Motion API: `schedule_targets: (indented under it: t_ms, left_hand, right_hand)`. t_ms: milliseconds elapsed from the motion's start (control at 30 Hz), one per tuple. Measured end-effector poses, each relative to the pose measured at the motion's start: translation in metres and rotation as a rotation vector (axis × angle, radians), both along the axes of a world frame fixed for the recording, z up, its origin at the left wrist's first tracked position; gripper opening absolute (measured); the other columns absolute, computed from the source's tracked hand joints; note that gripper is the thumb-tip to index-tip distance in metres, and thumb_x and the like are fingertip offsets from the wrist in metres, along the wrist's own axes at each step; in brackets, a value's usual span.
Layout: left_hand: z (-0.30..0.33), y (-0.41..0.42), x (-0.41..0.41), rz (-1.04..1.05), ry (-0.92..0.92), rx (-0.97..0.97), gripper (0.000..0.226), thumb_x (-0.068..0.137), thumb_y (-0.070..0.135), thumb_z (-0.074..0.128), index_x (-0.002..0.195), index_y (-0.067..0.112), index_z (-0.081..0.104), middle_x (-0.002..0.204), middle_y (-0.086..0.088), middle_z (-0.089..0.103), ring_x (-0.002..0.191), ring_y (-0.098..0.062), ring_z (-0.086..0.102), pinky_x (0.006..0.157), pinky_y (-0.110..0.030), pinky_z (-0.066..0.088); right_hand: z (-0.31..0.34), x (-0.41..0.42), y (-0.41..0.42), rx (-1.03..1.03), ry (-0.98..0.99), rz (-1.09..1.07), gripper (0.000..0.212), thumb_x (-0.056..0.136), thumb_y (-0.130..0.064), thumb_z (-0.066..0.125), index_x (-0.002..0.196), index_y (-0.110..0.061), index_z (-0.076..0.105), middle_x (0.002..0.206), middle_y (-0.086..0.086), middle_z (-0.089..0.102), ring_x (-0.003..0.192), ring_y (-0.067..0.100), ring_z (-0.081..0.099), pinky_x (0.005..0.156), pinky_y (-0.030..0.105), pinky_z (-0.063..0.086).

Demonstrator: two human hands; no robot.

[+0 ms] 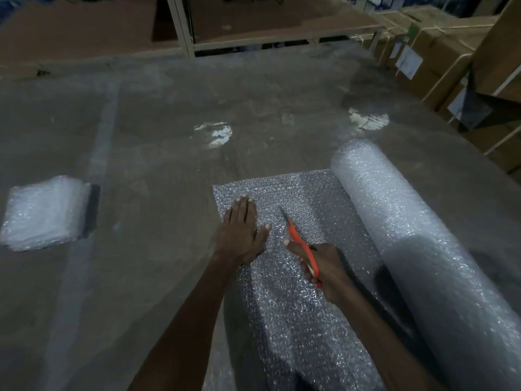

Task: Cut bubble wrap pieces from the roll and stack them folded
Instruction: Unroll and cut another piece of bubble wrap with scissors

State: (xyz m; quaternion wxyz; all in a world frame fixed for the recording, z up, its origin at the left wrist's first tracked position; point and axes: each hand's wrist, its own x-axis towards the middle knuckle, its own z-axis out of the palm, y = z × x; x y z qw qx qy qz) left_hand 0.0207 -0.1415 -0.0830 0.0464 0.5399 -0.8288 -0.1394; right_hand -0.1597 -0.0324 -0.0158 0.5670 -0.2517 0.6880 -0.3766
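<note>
Left hand flat, fingers straight, pinning clear unrolled bubble-wrap sheet; right hand gripping orange-handled scissors. Light, floppy, probably slippery: best held near the cut.

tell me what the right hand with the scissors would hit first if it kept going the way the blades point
Probably nothing solid: the right hand aims the scissors up the flat sheet, between the left hand and the roll. Past the sheet's far edge, bare table.
</note>
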Motion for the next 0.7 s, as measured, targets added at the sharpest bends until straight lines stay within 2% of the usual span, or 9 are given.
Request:
schedule_targets:
  t_ms: [167,267,367,533,700]
  left_hand:
    - [-0.003,0.000,0.001,0.001,-0.008,-0.014,0.089,0.094,0.068,0.000,0.159,0.008,0.001,0.167,-0.013,-0.005,0.154,-0.027,-0.008,0.123,-0.040,-0.005]
    - [-0.004,-0.001,0.001,0.006,-0.009,-0.020,0.090,0.092,0.069,-0.003,0.159,0.008,0.001,0.167,-0.013,-0.006,0.154,-0.026,-0.009,0.124,-0.040,-0.004]
    - [-0.003,-0.001,0.000,0.006,-0.019,-0.013,0.091,0.092,0.069,-0.004,0.159,0.008,0.000,0.167,-0.013,-0.007,0.154,-0.026,-0.010,0.124,-0.041,-0.004]
    - [-0.002,0.000,0.000,0.007,-0.016,-0.007,0.089,0.094,0.068,0.000,0.159,0.008,0.000,0.167,-0.013,-0.007,0.154,-0.026,-0.010,0.124,-0.041,-0.006]
    - [-0.001,-0.001,0.000,0.005,-0.021,-0.007,0.085,0.096,0.065,0.004,0.159,0.008,-0.002,0.167,-0.013,-0.009,0.153,-0.026,-0.011,0.124,-0.040,-0.006]
  right_hand:
    - [0.001,0.001,-0.005,-0.017,-0.039,-0.021,0.043,0.080,-0.034,0.085,0.085,0.005,0.069,0.052,0.004,0.055,0.037,0.012,0.042,0.037,0.020,0.033]
    - [0.005,0.002,-0.008,-0.011,-0.049,-0.027,0.039,0.081,-0.034,0.085,0.076,0.000,0.067,0.050,0.003,0.054,0.035,0.011,0.041,0.035,0.018,0.032]
    - [0.005,0.003,-0.011,-0.021,-0.051,-0.026,0.048,0.081,-0.034,0.085,0.091,0.011,0.070,0.052,0.004,0.056,0.036,0.011,0.042,0.036,0.019,0.034]
    - [0.007,0.002,-0.012,-0.029,-0.090,-0.007,0.032,0.082,-0.028,0.084,0.070,-0.004,0.067,0.049,0.004,0.053,0.034,0.010,0.039,0.036,0.017,0.032]
    - [0.009,0.003,-0.016,-0.016,-0.064,-0.008,0.036,0.082,-0.034,0.084,0.075,-0.002,0.068,0.053,0.006,0.054,0.036,0.012,0.040,0.036,0.019,0.031]
